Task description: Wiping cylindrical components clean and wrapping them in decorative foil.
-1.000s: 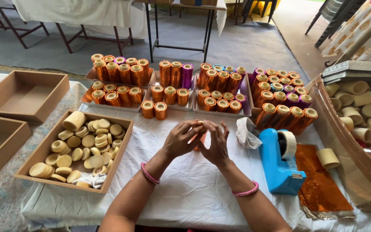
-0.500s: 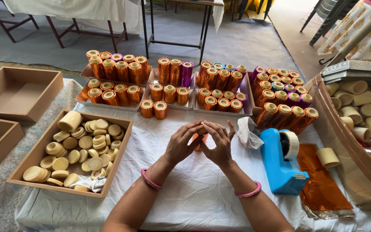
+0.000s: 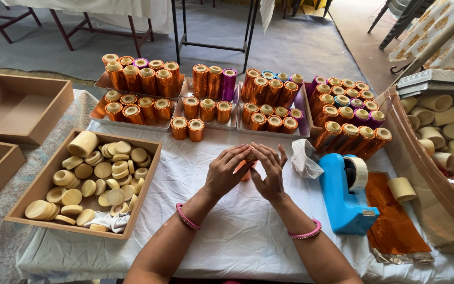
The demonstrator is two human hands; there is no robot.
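Note:
My left hand (image 3: 227, 171) and my right hand (image 3: 269, 171) meet at the middle of the white cloth (image 3: 227, 236), fingers curled around a small roll wrapped in orange foil (image 3: 248, 167). Only a sliver of the roll and its pale top show between the fingertips. Each wrist carries a pink bangle. A blue tape dispenser (image 3: 345, 192) stands just right of my right hand, with a crumpled white cloth scrap (image 3: 305, 158) beside it.
Trays (image 3: 132, 118) of foil-wrapped rolls in orange, copper and purple line the far side. A wooden box (image 3: 43, 184) of pale bare discs sits at left, empty boxes (image 3: 19, 108) further left. Orange foil sheets (image 3: 395, 221) and a tub (image 3: 421, 168) of bare rolls lie at right.
Both hands stay together on the roll, with the fingers shifting slightly around it. The view has tilted down a little.

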